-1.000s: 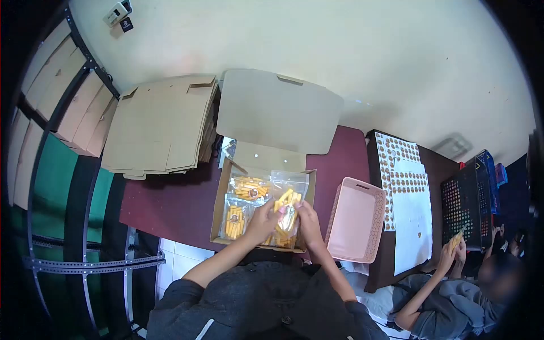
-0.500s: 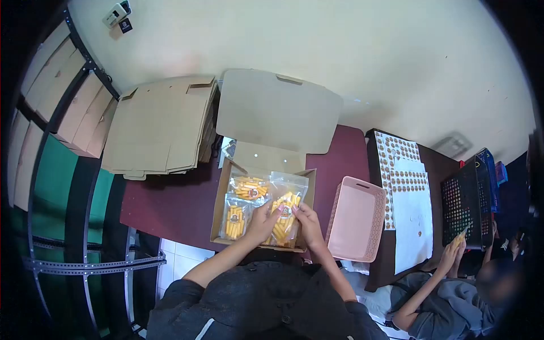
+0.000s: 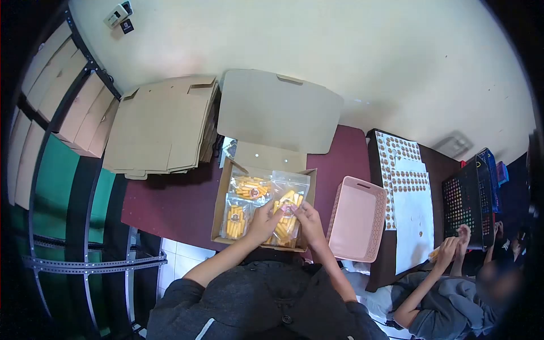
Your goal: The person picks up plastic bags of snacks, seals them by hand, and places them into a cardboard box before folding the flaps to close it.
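Note:
My left hand (image 3: 263,222) and my right hand (image 3: 310,225) are closed on the two sides of a clear pouch of yellow stick-shaped snacks (image 3: 291,184). Both thumbs press on the front of the pouch, beside its small round label. The pouch lies at the right side of an open cardboard box (image 3: 218,212), whose lid (image 3: 277,113) stands raised behind. Left of my hands in the box are an upper snack pouch (image 3: 251,187) and a lower snack pouch (image 3: 235,220), each with a label. My fingers behind the held pouch are partly hidden.
Flattened cardboard boxes (image 3: 161,127) are stacked at the left of the maroon table (image 3: 164,207). A pink basket (image 3: 357,221) stands to the right. Beyond it are label sheets (image 3: 411,215), a black crate (image 3: 464,198) and a co-worker (image 3: 447,300) holding a pouch.
The co-worker's hands have come apart, and the yellow item there has moved lower and to the left. My hands and the held pouch have hardly moved.

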Tool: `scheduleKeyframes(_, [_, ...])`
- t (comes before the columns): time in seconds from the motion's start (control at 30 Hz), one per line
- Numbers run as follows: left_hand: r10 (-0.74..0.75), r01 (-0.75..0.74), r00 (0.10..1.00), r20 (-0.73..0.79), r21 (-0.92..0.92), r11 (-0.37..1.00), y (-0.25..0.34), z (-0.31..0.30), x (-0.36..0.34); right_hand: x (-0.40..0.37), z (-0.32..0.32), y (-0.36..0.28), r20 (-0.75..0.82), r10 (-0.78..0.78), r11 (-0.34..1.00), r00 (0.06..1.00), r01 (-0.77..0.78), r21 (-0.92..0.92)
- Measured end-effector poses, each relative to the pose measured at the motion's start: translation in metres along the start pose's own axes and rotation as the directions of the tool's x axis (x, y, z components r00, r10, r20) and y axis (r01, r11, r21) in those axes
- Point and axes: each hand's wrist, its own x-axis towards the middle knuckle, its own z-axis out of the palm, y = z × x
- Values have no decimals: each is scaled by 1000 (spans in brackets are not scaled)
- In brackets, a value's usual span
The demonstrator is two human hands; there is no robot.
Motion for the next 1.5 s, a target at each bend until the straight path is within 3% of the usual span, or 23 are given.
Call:
scheduleKeyframes(0.1, [-26, 26, 999, 45, -6, 1000, 6, -4, -2, 1, -6, 3, 43, 45, 996, 998, -48, 70])
scheduleKeyframes(0.2, [-65, 57, 996, 63, 117, 991, -4, -5, 0, 2, -12, 4, 101, 34, 994, 994, -44, 101])
scheduleKeyframes(0.27, [-27, 26, 1000, -8, -103, 994, 2, -1, -1, 1, -14, -4, 133, 115, 991, 984, -123, 52])
scheduleKeyframes(0.4, [-30, 30, 999, -15, -34, 999, -9, -2, 2, 2, -18, -1, 178, 100, 984, 979, -124, 125])
scheduleKeyframes(0.47, [-73, 76, 997, 20, -193, 978, -2, 0, 2, 2, -19, 1, 112, 162, 975, 980, -176, 136])
scheduleKeyframes(0.6, [-70, 74, 997, 28, -161, 984, 1, 0, 0, 2, -18, -4, 77, 156, 964, 985, -169, 207])
scheduleKeyframes(0.67, [-66, 70, 997, 30, -168, 983, 3, 1, 0, 6, -23, 6, -4, 87, 996, 996, -87, -2])
scheduleKeyframes(0.73, [-74, 74, 997, 7, -151, 986, 6, 0, 0, 4, -14, -3, -66, 57, 998, 996, -58, -9])
scheduleKeyframes(0.83, [-145, 151, 988, 44, -210, 966, 16, -4, 1, 5, -17, -2, -162, -193, 980, 968, 183, -74])
scheduleKeyframes(0.97, [-95, 96, 995, 18, -227, 969, 4, -4, 4, 3, -16, -4, -231, -244, 966, 942, 215, -143])
scheduleKeyframes(1.07, [-98, 99, 995, 15, -195, 976, 4, -4, 3, -1, -9, -8, -213, -367, 923, 906, 325, -208])
scheduleKeyframes(1.13, [-86, 86, 996, 9, -177, 981, 4, -4, 4, -2, -6, -9, -242, -357, 927, 902, 309, -214])
scheduleKeyframes(1.2, [-87, 89, 996, 18, -202, 975, 6, -4, 2, -3, -8, -5, -158, -447, 842, 881, 354, -407])
scheduleKeyframes(1.27, [-51, 52, 999, 11, -179, 983, 9, -3, 2, -4, -7, -6, -145, -464, 822, 874, 365, -437])
scheduleKeyframes(1.3, [-99, 106, 994, 39, -246, 963, 17, -3, 0, -5, -6, -6, -132, -482, 801, 866, 375, -467])
scheduleKeyframes(1.4, [-182, 192, 981, 68, -213, 958, 17, -5, 0, -5, -5, -8, -125, -506, 770, 854, 382, -511])
scheduleKeyframes(1.5, [-131, 143, 988, 76, -178, 974, 5, -6, 2, -7, -6, -9, -114, -494, 758, 862, 363, -541])
